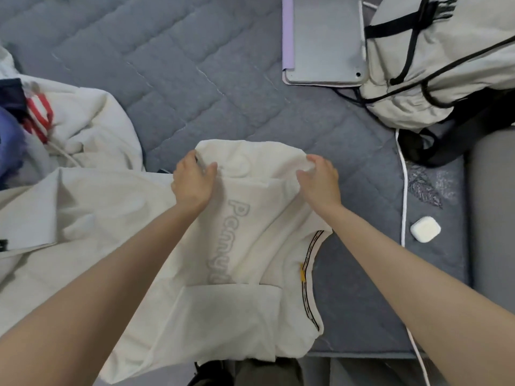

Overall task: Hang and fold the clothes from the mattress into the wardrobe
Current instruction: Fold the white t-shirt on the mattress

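Head view, looking down on a grey quilted mattress (195, 65). The white T-shirt (250, 235), printed with pale outlined lettering down its middle, lies on the near part of the mattress, between the two forearms. Its collar, trimmed with black-and-white tape and bearing a small yellow tag (302, 274), faces right, and its near portion extends past the front edge of the mattress. The far end of the shirt is doubled over into a raised fold. The left grip (192, 179) is clamped on the left corner of that fold, fingers curled beneath the cloth and thumb on top. The right grip (320, 179) is clamped on the right corner, the fabric bunched between thumb and fingers. A second pale garment (83, 207) lies spread just left of the T-shirt, its edge touching it, and passes under the left forearm. Beyond it, at the left margin, is a heap of clothes (92, 126) that includes a red-and-white striped piece (39, 118) and dark blue cloth. At upper right, a tablet in a lilac cover (323, 40) lies flat beside a pale backpack (440, 59) with black straps. A white cable (403, 190) runs along the right side of the mattress, with a white earbud case (425, 229) just beside it.
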Demonstrator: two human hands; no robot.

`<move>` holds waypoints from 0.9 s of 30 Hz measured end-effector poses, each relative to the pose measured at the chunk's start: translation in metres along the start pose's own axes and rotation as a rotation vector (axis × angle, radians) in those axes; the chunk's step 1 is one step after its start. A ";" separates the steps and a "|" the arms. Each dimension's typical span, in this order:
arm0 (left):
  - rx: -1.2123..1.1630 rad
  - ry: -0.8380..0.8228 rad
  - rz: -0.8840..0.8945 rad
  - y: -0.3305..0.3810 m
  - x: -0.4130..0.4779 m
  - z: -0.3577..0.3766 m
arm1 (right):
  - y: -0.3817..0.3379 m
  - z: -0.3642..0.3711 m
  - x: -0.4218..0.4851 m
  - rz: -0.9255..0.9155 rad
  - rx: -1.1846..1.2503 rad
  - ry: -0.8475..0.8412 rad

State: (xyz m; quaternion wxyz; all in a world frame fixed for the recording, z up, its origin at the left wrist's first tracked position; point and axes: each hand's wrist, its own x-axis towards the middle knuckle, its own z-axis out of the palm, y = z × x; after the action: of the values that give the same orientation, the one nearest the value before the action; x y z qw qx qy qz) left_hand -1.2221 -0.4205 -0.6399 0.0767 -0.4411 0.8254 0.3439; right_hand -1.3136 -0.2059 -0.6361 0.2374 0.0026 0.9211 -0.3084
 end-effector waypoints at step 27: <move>-0.220 -0.058 0.045 -0.004 0.058 -0.028 | -0.055 0.026 0.017 -0.178 0.040 -0.249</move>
State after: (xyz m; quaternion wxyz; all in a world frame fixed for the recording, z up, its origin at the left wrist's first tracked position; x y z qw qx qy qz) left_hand -1.2489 -0.4791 -0.6456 0.0438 -0.4182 0.7897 0.4467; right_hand -1.3257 -0.2675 -0.6307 0.3213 -0.1124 0.8749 -0.3446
